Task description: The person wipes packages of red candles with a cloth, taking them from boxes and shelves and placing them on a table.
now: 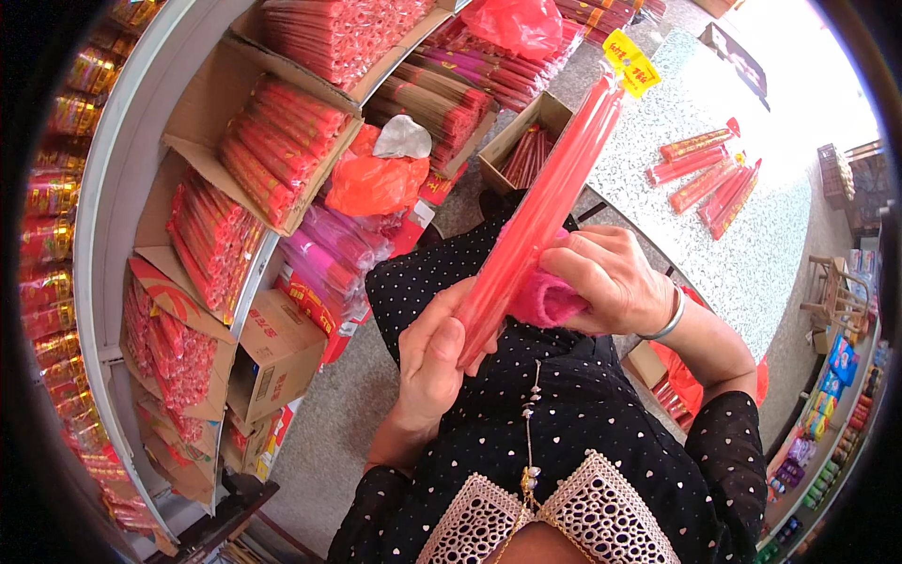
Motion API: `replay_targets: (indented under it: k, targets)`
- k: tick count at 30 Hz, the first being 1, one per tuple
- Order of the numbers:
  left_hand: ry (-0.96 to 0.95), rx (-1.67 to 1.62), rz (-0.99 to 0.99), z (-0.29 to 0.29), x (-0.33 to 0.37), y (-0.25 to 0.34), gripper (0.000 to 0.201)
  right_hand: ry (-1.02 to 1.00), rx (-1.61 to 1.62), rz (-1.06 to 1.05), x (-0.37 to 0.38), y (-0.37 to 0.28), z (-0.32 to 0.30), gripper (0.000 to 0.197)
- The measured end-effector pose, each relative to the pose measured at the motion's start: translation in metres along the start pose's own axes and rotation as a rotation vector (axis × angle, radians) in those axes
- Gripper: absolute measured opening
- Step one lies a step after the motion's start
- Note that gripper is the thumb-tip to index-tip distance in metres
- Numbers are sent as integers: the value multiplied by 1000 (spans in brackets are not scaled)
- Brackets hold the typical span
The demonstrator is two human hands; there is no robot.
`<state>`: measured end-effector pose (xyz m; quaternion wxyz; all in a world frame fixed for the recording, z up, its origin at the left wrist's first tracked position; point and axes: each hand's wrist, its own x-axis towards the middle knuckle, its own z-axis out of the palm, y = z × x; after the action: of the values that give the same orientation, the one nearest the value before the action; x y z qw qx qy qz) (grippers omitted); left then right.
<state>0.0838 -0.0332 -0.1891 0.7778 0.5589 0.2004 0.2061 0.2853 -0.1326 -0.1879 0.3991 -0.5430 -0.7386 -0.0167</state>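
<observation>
A long, slim pack of red sticks (550, 211) in clear plastic, with a yellow tag at its far end, slants up and to the right in front of me. My left hand (434, 352) is closed round the near end of this pack, thumb on top. Against its right side, about the middle, my right hand (606, 282) grips a bright pink cloth (550, 299). The cloth is bunched under the fingers and touches the plastic. Part of it is hidden by the pack and my fingers.
To the right stands a speckled table (742, 273) bearing several red packs (705, 179). Shelves on the left hold cardboard boxes (279, 352) and bundles of red sticks (277, 150). An orange-red plastic bag (376, 183) lies beside them. Farther off is an open carton (554, 115).
</observation>
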Motion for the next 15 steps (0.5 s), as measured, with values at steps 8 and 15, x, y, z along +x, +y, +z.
replay_targets:
  k: [8, 15]
  targets:
    - [-1, 63, 17, 0, 1, 1, 47, -98, -26, 57, 8, -4, -5, 49]
    - [4, 42, 2, 0, 1, 1, 47, -110, 9, 51, 4, 0, -5, 46]
